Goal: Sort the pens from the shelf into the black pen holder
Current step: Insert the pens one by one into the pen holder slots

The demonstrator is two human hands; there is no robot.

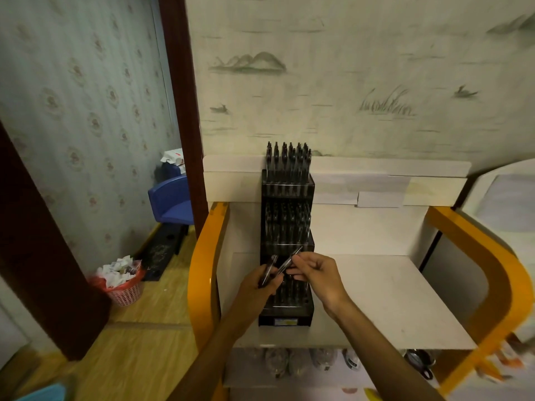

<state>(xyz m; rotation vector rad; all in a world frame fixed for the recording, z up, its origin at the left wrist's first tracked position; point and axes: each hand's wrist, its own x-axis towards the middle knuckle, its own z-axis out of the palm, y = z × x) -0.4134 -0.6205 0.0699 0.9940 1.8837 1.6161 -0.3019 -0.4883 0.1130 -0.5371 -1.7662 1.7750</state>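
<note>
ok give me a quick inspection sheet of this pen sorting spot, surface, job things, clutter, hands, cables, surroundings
surface: white shelf in an orange frame.
job's things: black pen holder, tiered, upper rows full of pens.
clutter: objects on the lower shelf, blurred.
grippers: left hand grips a pen; right hand pinches another pen over the holder's front tier.
cables: nothing seen.
surroundings: pink bin of paper scraps, blue chair, wallpapered walls.

One tiered black plastic pen holder stood at centre frame; two dark slim pens were held in two hands; one pink mesh waste basket sat lower left.
</note>
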